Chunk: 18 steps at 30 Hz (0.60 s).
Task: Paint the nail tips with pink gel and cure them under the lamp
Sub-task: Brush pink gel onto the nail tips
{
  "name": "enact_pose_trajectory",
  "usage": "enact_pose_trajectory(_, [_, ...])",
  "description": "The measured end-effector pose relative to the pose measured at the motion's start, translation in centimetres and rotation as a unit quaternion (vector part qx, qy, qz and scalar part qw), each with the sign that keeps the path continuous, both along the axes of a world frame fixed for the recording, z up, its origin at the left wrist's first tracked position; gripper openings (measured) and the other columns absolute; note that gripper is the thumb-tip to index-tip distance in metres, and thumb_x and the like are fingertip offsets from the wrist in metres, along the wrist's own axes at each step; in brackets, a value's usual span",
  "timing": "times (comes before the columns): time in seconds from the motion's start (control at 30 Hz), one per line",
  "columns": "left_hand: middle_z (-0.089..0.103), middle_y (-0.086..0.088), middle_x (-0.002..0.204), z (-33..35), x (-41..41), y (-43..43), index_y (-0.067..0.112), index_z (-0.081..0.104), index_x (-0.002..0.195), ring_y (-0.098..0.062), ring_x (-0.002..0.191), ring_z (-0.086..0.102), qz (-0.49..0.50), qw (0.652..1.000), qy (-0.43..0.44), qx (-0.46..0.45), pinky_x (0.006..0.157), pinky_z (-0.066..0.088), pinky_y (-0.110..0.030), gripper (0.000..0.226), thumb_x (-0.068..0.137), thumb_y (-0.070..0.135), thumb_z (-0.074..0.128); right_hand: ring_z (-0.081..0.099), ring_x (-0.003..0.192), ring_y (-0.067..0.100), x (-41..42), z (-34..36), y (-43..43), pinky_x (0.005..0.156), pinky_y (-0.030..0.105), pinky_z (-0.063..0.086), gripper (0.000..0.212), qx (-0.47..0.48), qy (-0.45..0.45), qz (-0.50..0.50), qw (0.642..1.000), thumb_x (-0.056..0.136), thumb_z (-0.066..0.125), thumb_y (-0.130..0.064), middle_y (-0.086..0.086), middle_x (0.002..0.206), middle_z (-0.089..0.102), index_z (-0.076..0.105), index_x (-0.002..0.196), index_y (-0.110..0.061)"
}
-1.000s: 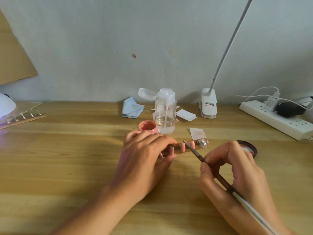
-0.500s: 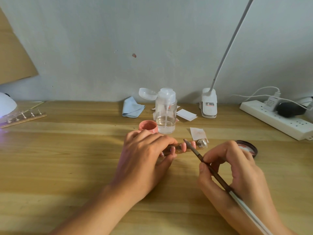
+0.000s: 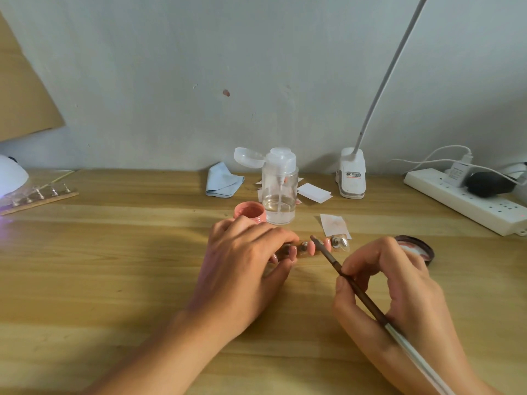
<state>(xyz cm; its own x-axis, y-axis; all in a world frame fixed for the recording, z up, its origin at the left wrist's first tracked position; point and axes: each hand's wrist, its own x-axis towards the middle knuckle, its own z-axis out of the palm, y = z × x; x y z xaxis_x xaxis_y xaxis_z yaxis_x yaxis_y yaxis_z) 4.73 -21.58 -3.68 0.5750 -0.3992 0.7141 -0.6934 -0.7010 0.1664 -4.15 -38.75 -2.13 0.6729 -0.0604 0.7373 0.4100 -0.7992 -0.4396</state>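
Largest task thing first: the holder strip (image 3: 298,253) sits flat on the table (image 3: 114,280), just in front of the pump bottle (image 3: 279,195) and a bit to its right. It looks thin, stiff and very light, so I reckon it'd skate around under a brush stroke. My left hand (image 3: 245,266) has its fingers curled over the strip's left end with the thumb on the near edge, pinning it down. That end is the place to hold, clear of the wet ones.

The brush (image 3: 356,289) is long, skinny and weightless-looking. My right hand (image 3: 393,286) pinches it low on the dark part, pen-style, with the tip right at the strip.

The nail tips (image 3: 311,248) are tiny, glossy pink plastic on little stands. I'd guess they smudge until cured, so no touching the tops.

The pink gel jar (image 3: 249,212) is open, just left of the bottle, partly behind my knuckles.

What I can't see: the curing lamp (image 3: 11,178), far left of the bottle, is cut off by the frame edge. The strip's left end is under my fingers. The brush's back end runs out of frame. The bristles are too small to tell if they're touching a tip.
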Motion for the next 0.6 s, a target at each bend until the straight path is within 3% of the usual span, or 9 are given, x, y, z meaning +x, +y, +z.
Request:
enact_pose_trajectory(0.13, [0.063,0.021,0.083,0.00,0.01,-0.01,0.036,0.068,0.099,-0.010,0.086,0.056,-0.003,1.000,-0.009,0.001,0.081,0.042,-0.039,0.018,0.082,0.034,0.072,0.049,0.086,-0.006,0.08,0.06,0.15,0.078,0.024,0.040,0.012,-0.024,-0.009,0.003,1.000,0.072,0.052,-0.031,-0.018,0.067,0.055,0.054,0.078,-0.021])
enact_pose_trajectory(0.3, [0.062,0.022,0.081,0.05,-0.05,-0.05,0.037,0.068,0.096,-0.008,0.082,0.056,0.001,1.000,-0.003,0.001,0.082,0.043,-0.040,0.013,0.084,0.034,0.068,0.053,0.087,0.005,-0.24,0.03,0.07,0.075,0.023,0.041,0.010,0.032,0.000,-0.001,0.999,0.072,0.052,-0.035,-0.011,0.070,0.058,0.051,0.079,-0.028])
enact_pose_trajectory(0.47, [0.062,0.022,0.083,0.11,-0.10,0.01,0.036,0.069,0.098,-0.009,0.082,0.056,-0.006,1.000,-0.001,0.010,0.081,0.043,-0.039,0.014,0.084,0.035,0.070,0.050,0.085,-0.006,-0.02,0.07,0.15,0.077,0.022,0.040,0.011,-0.024,-0.004,0.000,1.000,0.073,0.051,-0.031,-0.019,0.067,0.055,0.052,0.078,-0.022])
enact_pose_trajectory(0.6, [0.062,0.024,0.083,0.15,-0.07,-0.03,0.038,0.069,0.097,-0.007,0.081,0.055,-0.005,1.000,-0.002,0.009,0.082,0.042,-0.039,0.012,0.085,0.035,0.068,0.052,0.086,0.001,-0.14,0.02,0.06,0.078,0.022,0.040,0.010,0.015,0.002,-0.001,1.000,0.073,0.052,-0.034,-0.013,0.068,0.057,0.052,0.080,-0.026])
